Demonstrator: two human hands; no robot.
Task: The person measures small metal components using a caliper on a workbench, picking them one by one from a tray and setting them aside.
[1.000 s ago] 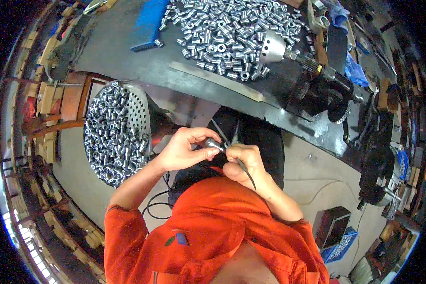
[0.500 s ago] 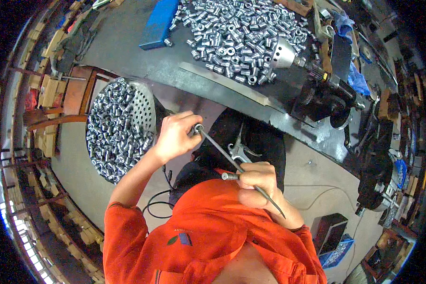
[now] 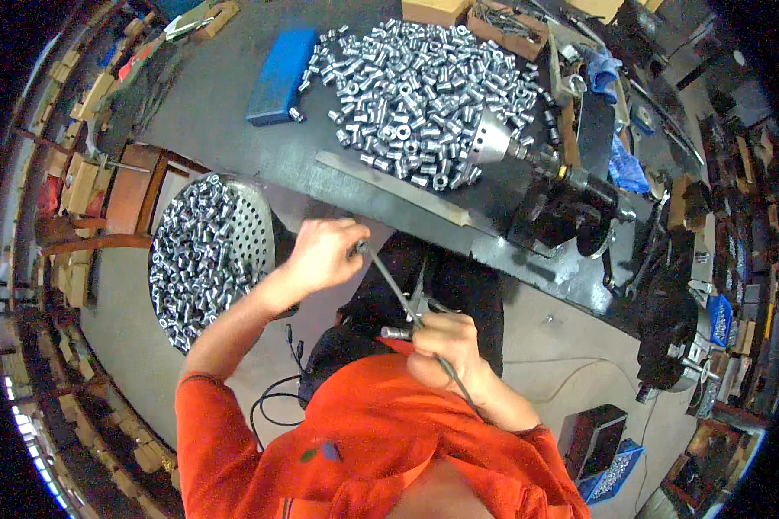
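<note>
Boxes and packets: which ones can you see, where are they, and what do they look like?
Blue case: flat rectangle, bench's left side beside the metal pieces.
Cardboard box: tan, at the bench's far edge.
Blue bin: on the floor at lower right, holding small metal parts.
No screens or signs show.

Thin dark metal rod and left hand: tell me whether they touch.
Touching. The head view shows the left hand closed around the upper end of the thin dark metal rod, no gap visible.

Orange sleeves (image 3: pixel 225 415), silvery sleeves-of-metal pile (image 3: pixel 424 86) (shiny), seemingly blue case (image 3: pixel 281 75).
</note>
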